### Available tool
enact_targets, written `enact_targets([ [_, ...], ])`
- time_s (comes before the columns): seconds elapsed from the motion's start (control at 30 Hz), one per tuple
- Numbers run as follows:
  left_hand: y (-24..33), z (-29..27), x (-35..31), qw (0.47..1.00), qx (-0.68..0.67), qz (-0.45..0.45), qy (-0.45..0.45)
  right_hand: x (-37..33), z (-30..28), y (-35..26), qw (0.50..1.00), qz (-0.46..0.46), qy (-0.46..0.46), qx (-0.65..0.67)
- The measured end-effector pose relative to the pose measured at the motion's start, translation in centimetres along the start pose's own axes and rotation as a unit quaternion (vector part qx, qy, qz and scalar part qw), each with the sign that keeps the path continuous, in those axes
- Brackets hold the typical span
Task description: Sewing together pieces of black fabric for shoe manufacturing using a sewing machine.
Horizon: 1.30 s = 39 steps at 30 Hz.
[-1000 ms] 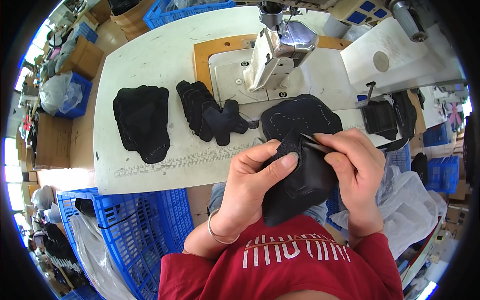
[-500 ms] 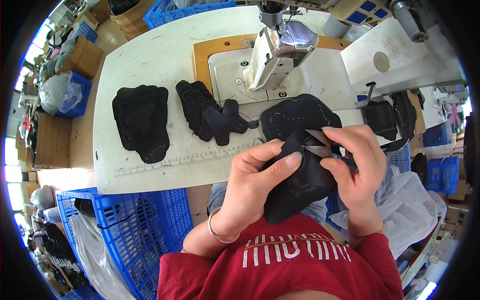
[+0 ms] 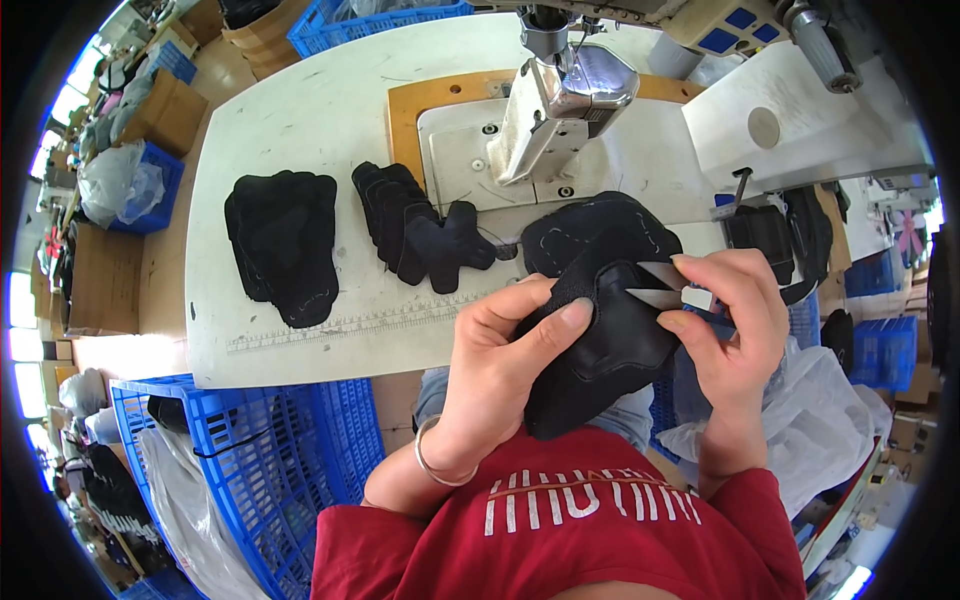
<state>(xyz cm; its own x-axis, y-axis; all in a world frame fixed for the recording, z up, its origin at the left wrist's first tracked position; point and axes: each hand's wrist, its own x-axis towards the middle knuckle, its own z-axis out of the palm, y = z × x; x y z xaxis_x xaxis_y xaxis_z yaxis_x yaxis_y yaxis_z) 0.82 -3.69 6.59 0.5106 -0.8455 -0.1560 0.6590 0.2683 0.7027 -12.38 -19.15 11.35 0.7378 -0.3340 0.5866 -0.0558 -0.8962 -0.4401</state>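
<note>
Just now the snips have shifted slightly toward the right of the frame, blades spread; a second ago they were nearly together at the folded edge, half a second ago spread there. The black piece, right of frame center, is turned so more of its smooth panel and the seam line shows. Reads as a break between cuts, judging by the spread blades; whether a thread was cut, can't tell. Whether the tips touch the fabric is also unclear.

Left hand, center of frame: clamped on the piece, thumb pressed on top beside the seam, fingers mostly hidden behind. Its forearm rises from lower center, bracelet at the wrist. Right hand, right of center: gripping the snips, index finger above, thumb below, blades pointing left; other fingers curled, partly hidden. Its forearm comes up from lower right.

Sewing machine upper center; another black piece lies on the table just beyond the hands.
</note>
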Motion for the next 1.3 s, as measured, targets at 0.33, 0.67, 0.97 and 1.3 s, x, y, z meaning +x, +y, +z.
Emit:
enact_targets([
  [0.33,-0.5,0.0,-0.1,0.997,0.064,0.041,-0.014,0.6,0.7,-0.2,0.995,-0.097,-0.002,-0.025],
  [0.67,-0.1,0.1,-0.5,0.999,0.039,0.006,-0.016,-0.2,-0.3,0.2,0.990,0.006,0.006,0.141],
  [0.97,-0.2,0.2,-0.6,0.999,0.036,0.007,-0.007,0.0,-0.3,-0.7,0.998,-0.012,-0.030,0.053],
  [1.3,-0.6,-0.3,-0.5,0.977,0.180,0.107,-0.026,0.6,0.0,-1.2,0.995,-0.088,-0.002,-0.055],
])
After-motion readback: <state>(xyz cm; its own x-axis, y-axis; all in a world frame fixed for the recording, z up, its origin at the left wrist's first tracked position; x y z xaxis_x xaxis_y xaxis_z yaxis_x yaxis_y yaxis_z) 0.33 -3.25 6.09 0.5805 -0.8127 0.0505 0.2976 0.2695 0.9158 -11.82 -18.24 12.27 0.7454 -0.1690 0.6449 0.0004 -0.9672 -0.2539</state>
